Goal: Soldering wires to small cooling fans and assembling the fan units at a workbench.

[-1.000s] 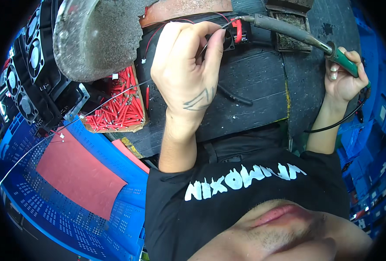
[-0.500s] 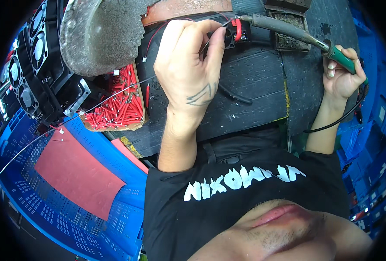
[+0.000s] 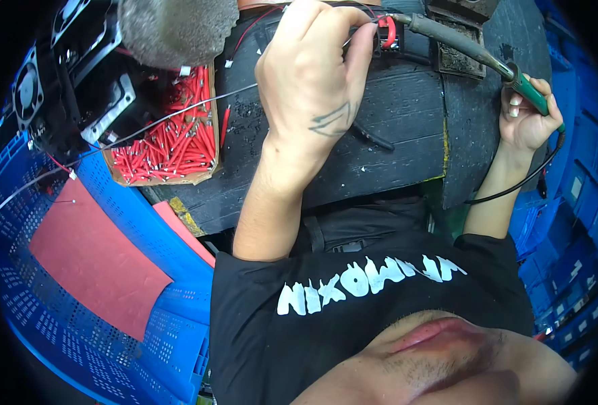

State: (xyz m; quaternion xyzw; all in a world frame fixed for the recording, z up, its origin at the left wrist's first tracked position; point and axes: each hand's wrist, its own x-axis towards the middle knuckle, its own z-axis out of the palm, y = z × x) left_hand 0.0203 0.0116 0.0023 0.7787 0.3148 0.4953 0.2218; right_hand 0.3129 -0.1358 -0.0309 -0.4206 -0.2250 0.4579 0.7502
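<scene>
My left hand (image 3: 312, 88) is closed, thumb and forefinger pinching a thin grey solder wire (image 3: 171, 118). The solder wire trails from behind the hand far off to the left. In my right hand (image 3: 529, 118) is a soldering iron (image 3: 457, 47), held by its green handle. Its tip points left and lies close to my left fingertips, beside a short red wire loop (image 3: 390, 32) on a small dark part. Whether the tip touches the joint is too small to tell. My left hand hides some of the dark part.
A cardboard box (image 3: 216, 138) of short red wires stands left of my left arm. Black fan assemblies (image 3: 29, 84) and a rough grey metal piece (image 3: 177, 30) lie beyond it. A blue crate (image 3: 184, 324) holds a pink sheet (image 3: 100, 256). A metal tray (image 3: 461, 73) sits under the iron.
The view has shifted, so the box, fans and crate appear higher or further left. Both hands keep their grips, with the iron's tip still by my left fingertips.
</scene>
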